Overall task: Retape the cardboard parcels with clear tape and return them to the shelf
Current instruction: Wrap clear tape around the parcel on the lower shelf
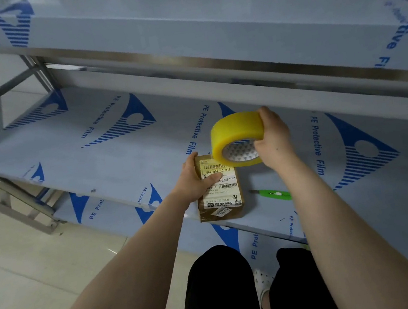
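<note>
Just below the centre of the frame, the cardboard parcel (225, 195) is lying label-up near the front edge of the film-covered middle shelf (93, 148). The left hand (197, 178) is gripping it, thumb lying across the label and fingers wrapping its left side, likely pinning it so it is not sliding while tape is being drawn. The right hand (275, 139) is clutching the yellowish tape roll (236, 134), fingers curling into the core and thumb over the outer face. It is hovering at the parcel's far end, where a strip could be starting; whether the loose end is touching the cardboard I cannot tell. A green cutter (274, 194) is lying just right of the parcel, apart from it and handy for cutting. The upper shelf (233, 28) is overhanging across the top of the frame, probably limiting how high the roll can be lifted.
</note>
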